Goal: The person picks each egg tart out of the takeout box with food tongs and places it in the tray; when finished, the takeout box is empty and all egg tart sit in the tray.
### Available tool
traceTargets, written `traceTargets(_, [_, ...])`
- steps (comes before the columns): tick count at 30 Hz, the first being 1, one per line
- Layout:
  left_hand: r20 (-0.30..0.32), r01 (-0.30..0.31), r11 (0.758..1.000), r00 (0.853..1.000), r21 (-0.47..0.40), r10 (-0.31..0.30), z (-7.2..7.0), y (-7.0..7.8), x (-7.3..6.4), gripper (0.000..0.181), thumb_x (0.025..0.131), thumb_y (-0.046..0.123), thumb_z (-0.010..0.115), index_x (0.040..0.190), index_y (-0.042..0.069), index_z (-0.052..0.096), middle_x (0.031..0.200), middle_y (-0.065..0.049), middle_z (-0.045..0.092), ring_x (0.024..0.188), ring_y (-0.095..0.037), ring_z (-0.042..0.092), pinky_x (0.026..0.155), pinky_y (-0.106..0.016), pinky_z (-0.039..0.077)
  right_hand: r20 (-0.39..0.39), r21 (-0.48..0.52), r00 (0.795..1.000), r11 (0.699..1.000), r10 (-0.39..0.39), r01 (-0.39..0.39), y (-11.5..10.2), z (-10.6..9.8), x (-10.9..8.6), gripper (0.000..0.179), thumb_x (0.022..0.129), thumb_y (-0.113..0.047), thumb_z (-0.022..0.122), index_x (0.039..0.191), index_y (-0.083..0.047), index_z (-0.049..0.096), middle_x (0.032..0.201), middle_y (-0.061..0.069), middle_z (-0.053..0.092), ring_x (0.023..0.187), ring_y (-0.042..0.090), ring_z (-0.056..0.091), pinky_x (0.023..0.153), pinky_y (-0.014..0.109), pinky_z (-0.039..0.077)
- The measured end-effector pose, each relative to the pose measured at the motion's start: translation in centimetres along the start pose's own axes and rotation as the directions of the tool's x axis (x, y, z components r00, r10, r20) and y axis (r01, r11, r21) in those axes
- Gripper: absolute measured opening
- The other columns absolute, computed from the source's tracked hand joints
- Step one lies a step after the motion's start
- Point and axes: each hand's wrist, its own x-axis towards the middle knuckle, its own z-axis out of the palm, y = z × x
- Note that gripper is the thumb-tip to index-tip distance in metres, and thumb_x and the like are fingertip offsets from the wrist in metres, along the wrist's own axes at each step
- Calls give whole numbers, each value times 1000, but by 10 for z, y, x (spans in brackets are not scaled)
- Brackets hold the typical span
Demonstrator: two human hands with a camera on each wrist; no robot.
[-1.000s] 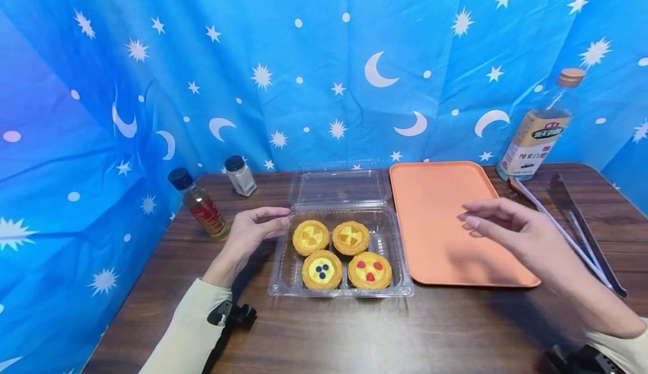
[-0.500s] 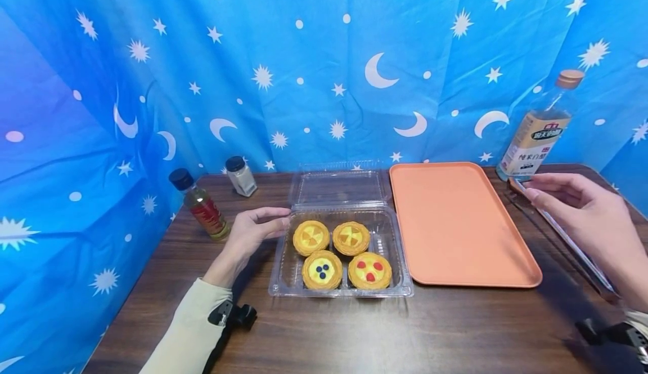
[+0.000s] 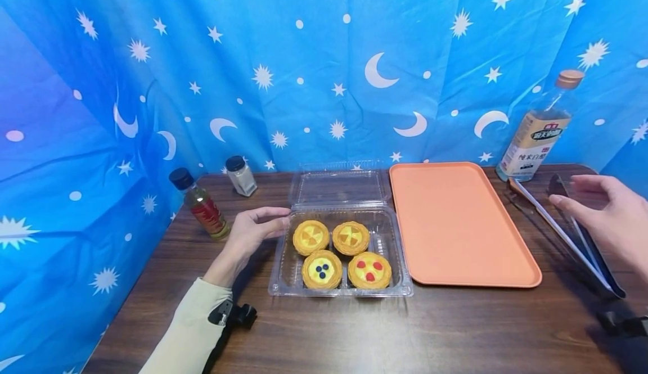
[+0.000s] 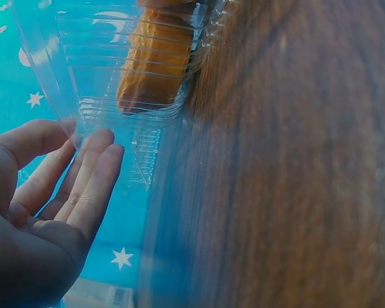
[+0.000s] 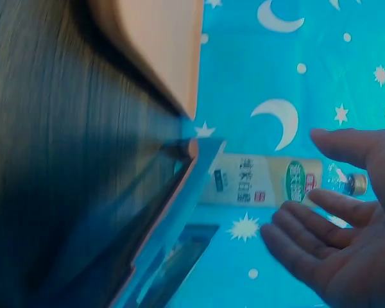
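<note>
The left hand [image 3: 253, 232] pinches the rim of the clear container [image 3: 336, 293] at its far left corner, thumb above and forefinger against the edge, as the left wrist view shows. The right hand [image 3: 610, 211] grasps nothing: its thumb and fingers stand well parted, over the tongs [image 3: 566, 239], with no contact that can be made out. The tongs lie on the right of the table [image 3: 379, 340], their arms spread in a narrow V that meets at the near right end. The container sits left of the orange tray [image 3: 455, 222], its lid [image 3: 339, 187] folded back on the far side, with four tarts [image 3: 322, 270] inside. The tongs look the likeliest source of trouble: the far tip of their left arm lies just beside the base of the tall bottle [image 3: 534, 138], so a sideways swing while they are gripped could knock it over. With the arms so spread, fingers closing on one arm alone would probably tilt or twist them. On the left, the thin plastic may well flex under a hard pinch, and a tug there could slide the container and jostle the tarts. The small red-labelled bottle [image 3: 208, 215] stands near the left wrist, where a backward elbow or sleeve might tip it.
</note>
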Motion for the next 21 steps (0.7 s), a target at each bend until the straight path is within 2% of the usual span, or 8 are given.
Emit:
traceTargets(8, [-2, 8, 1000, 1000, -6, -8, 0, 0, 0, 34, 98, 8, 78, 128, -5, 72, 121, -20, 75, 104, -24, 77, 97, -41, 60, 87, -144, 996, 989, 21, -8, 14, -1, 9, 87, 106, -38, 68, 150, 22, 24, 141, 52, 31, 123, 69, 34, 101, 82, 36])
traceTargets(12, [-5, 14, 1000, 1000, 3, -14, 0, 1, 0, 33, 98, 9, 78, 128, -3, 73, 120, -19, 76, 104, -24, 77, 98, -42, 60, 113, -178, 992, 983, 57, -36, 19, 0, 11, 91, 104, -41, 69, 150, 22, 22, 142, 53, 30, 124, 70, 34, 101, 82, 37])
traceTargets(17, [-8, 19, 1000, 1000, 12, -19, -1, 2, 0, 31, 98, 9, 77, 127, -2, 73, 118, -17, 77, 103, -24, 77, 99, -43, 60, 147, -261, 981, 962, 128, -86, 26, 2, 13, 103, 101, -55, 67, 151, 23, 21, 141, 55, 29, 124, 72, 33, 102, 82, 37])
traceTargets(21, [-7, 13, 1000, 1000, 25, -13, -2, 2, -1, 31, 99, 9, 77, 127, -2, 73, 119, -17, 77, 104, -24, 77, 99, -42, 60, 181, -282, 972, 954, 153, -98, 28, 5, 13, 107, 100, -58, 67, 150, 24, 20, 139, 56, 27, 122, 72, 34, 98, 81, 42])
